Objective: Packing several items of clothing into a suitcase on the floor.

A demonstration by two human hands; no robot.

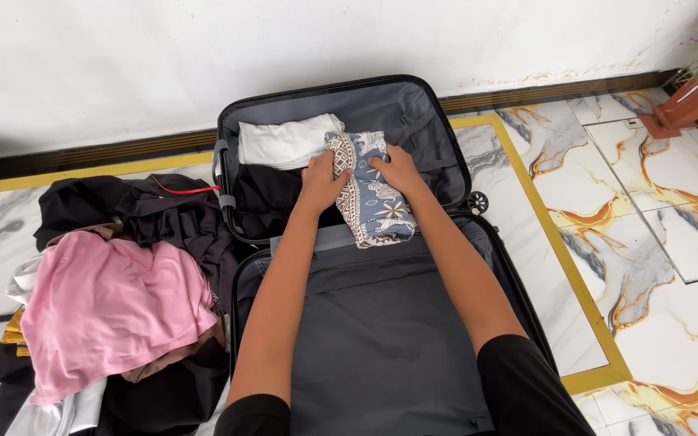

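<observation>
marble floor (pixel 648 242) with gold veins; a black suitcase (pixel 446 145) lies open. the left hand (pixel 322 182) and right hand (pixel 397 168), fingers curled, press a folded patterned cloth (pixel 377 211) in its far half: soft, light, probably best gripped along folded edges.

— Where is there room in the suitcase (pixel 446 145)?

— The near half is bare grey lining; a hand passes freely there. In the far half, the right side is open.

— And in the way?

— A white cloth (pixel 284 141), a dark garment (pixel 272 198) and a patterned cloth (pixel 377 206) fill its left and middle. A clothes pile (pixel 115 307) crowds the floor to the left.
</observation>
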